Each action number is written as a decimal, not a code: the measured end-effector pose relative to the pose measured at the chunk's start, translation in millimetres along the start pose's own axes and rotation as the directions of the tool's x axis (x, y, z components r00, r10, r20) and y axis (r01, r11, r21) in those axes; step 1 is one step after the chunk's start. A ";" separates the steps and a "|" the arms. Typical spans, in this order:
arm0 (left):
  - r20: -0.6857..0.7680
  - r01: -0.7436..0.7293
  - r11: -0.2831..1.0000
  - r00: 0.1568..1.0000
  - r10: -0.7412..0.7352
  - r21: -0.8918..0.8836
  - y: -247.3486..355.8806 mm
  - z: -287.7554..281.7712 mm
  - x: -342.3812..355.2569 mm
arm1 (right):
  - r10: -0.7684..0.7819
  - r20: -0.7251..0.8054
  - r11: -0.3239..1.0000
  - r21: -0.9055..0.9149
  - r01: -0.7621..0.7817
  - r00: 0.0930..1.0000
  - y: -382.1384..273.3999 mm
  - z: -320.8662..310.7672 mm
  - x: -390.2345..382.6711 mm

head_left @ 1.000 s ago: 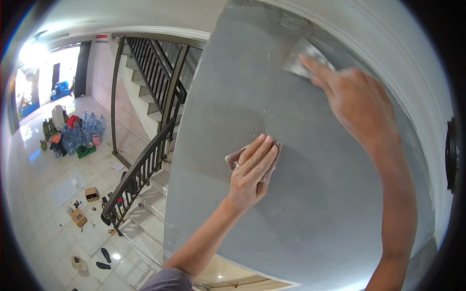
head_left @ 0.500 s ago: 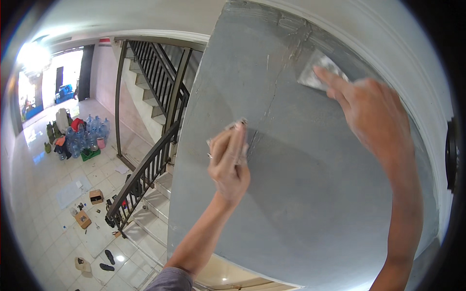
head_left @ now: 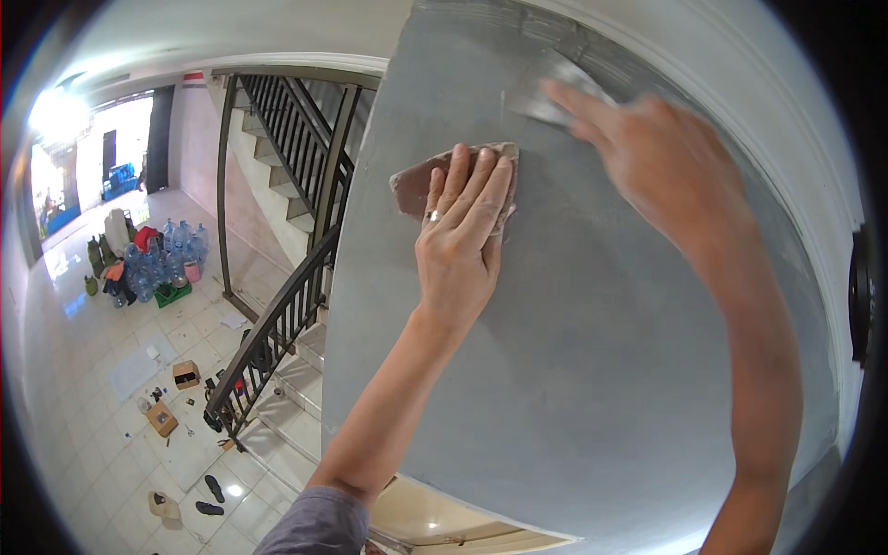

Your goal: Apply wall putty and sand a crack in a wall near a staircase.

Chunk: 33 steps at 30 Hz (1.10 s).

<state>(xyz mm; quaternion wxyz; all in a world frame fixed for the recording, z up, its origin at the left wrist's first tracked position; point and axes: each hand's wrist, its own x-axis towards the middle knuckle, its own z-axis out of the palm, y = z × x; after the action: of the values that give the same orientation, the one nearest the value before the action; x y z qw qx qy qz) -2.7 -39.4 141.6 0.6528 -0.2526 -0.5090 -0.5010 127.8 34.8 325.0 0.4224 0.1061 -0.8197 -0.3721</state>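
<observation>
My left hand (head_left: 462, 227) wears a ring and presses a flat, worn brown pad (head_left: 414, 190) with pale crusted edges against the grey wall (head_left: 573, 370), fingers laid over it. Higher and to the right, my right hand (head_left: 666, 166), blurred by motion, grips a wide scraper with a silvery blade (head_left: 546, 102), the index finger extended along it. The blade lies at the upper part of the wall, near pale streaks (head_left: 546, 28); the scraper's handle is hidden by the hand.
A white moulding (head_left: 721, 88) borders the wall. At left are a staircase (head_left: 277, 157) with a dark railing (head_left: 268, 324), a tiled floor far below holding water jugs (head_left: 171, 254), cardboard boxes (head_left: 162, 421) and sandals (head_left: 211, 495), and a bright doorway (head_left: 111, 139). A dark round object (head_left: 858, 296) is at far right.
My left hand has moved upward with the pad, which now shows more of its face. My right hand moved down-right with the scraper, then back up and to the left.
</observation>
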 end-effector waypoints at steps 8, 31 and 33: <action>0.094 0.012 0.999 0.995 -0.015 0.038 -16.9 -16.2 -7.5 | 0.056 0.033 0.995 -0.081 -0.053 0.998 17.1 4.1 -19.0; 0.074 0.037 0.997 0.997 -0.032 -0.065 -24.9 -20.1 -41.1 | 0.033 0.101 0.994 -0.108 -0.022 0.994 46.3 2.7 -67.6; 0.131 0.016 1.000 0.991 -0.014 -0.010 -23.9 -21.3 -49.7 | 0.062 0.137 0.994 -0.100 -0.049 0.989 47.3 -0.3 -75.4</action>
<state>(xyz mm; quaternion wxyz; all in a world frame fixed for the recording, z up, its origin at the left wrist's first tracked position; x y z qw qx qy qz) -14.7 -46.4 84.1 0.6127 -0.2845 -0.5501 -0.4910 181.5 104.6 311.9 0.3786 0.0362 -0.8310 -0.4059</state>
